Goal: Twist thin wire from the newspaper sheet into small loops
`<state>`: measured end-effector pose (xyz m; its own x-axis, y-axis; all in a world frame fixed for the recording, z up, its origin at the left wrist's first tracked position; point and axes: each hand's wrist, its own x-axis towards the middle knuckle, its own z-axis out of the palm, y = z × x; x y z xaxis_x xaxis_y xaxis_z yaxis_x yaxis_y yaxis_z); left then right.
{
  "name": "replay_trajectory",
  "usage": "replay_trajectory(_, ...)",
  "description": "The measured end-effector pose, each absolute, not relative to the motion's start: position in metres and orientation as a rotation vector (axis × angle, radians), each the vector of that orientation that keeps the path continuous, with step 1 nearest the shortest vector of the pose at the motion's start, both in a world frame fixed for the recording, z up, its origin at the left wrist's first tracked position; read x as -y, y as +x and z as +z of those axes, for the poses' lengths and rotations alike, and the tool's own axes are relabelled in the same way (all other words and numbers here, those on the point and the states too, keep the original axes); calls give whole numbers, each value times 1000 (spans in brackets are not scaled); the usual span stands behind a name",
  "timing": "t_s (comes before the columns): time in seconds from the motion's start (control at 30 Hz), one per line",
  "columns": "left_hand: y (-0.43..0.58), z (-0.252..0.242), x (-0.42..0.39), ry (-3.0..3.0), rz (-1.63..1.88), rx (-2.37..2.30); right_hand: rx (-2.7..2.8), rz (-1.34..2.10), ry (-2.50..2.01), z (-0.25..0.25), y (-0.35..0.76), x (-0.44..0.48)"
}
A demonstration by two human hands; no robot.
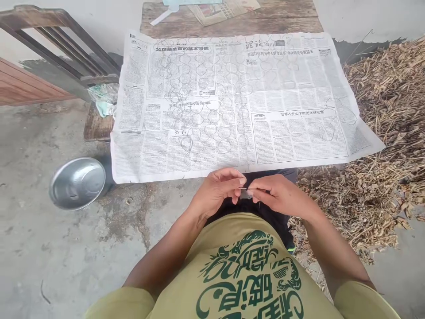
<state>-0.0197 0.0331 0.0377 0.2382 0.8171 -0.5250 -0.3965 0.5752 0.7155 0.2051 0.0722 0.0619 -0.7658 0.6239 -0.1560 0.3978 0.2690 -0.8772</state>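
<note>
Close to my body, at the front edge of the newspaper sheet (232,102), my left hand (221,188) and my right hand (277,192) are both closed in a pinch. A thin wire-like strand (244,189) runs between their fingertips, and a short end hangs below my right fingers. A small pale, see-through patch (245,195) shows just under the strand; what it is I cannot make out. Many thin grey rings (224,145) cover the newspaper, some overlapping; whether they are loose loops or drawn lines is hard to tell.
The newspaper covers a wooden table (282,20), with an old paper (222,11) at its far end. On the left stand a wooden chair (56,44) with a plastic bag (104,97) and a metal basin (78,184). Dry stalks and leaves (392,133) are heaped on the right.
</note>
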Motion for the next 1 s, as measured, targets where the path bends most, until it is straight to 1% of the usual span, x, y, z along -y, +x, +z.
replay_trajectory(0.1,-23,36,-33,534,854,-1032,2239,1505,-1001,57,202,-69)
replay_trajectory(0.23,-29,33,-32,648,842,-1053,2268,1387,-1007,55,200,-70)
replay_trajectory(0.33,-31,32,-31,740,834,-1053,2298,1360,-1000,55,201,-71)
replay_trajectory(0.53,-26,36,-24,805,953,-1159,2257,1360,-991,51,202,-66)
replay_trajectory(0.67,-25,39,-17,867,984,-1242,2161,1427,-1042,51,203,-64)
replay_trajectory(0.9,-30,42,-17,1118,765,-1192,1994,1632,-1077,51,197,-74)
replay_trajectory(1.0,-29,43,-17,1224,732,-1200,1905,1709,-1043,48,193,-80)
